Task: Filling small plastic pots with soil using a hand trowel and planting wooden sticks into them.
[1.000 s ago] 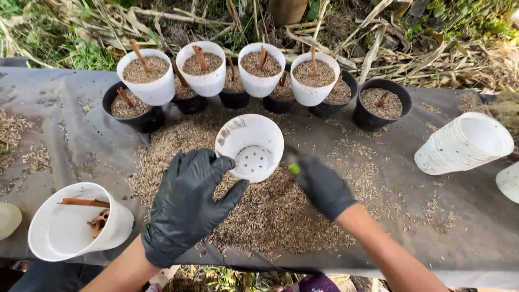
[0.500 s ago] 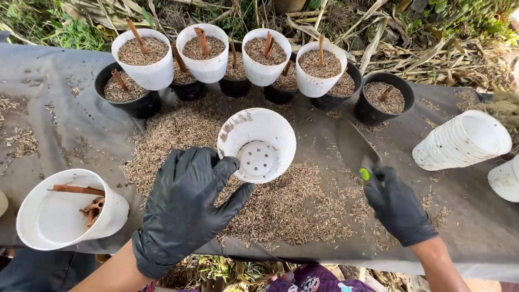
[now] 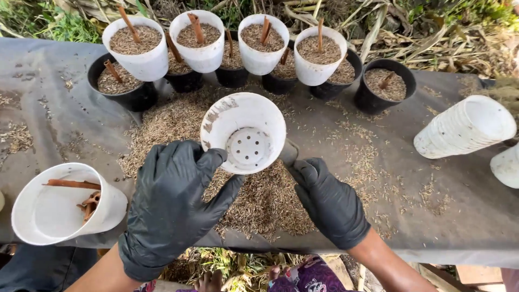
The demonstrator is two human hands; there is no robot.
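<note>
The left hand in a black rubber glove has its fingers clasped on the empty white perforated plastic pot — tilted above the heap of brown husk substrate on the grey-covered worktop — while the gloved right hand grips a trowel blade, largely hidden behind the pot.

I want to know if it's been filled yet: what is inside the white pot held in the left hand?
The white pot in the left hand shows a bare bottom with drain holes and smears on its wall, no husks. The husk pile directly beneath it is hidden.
</note>
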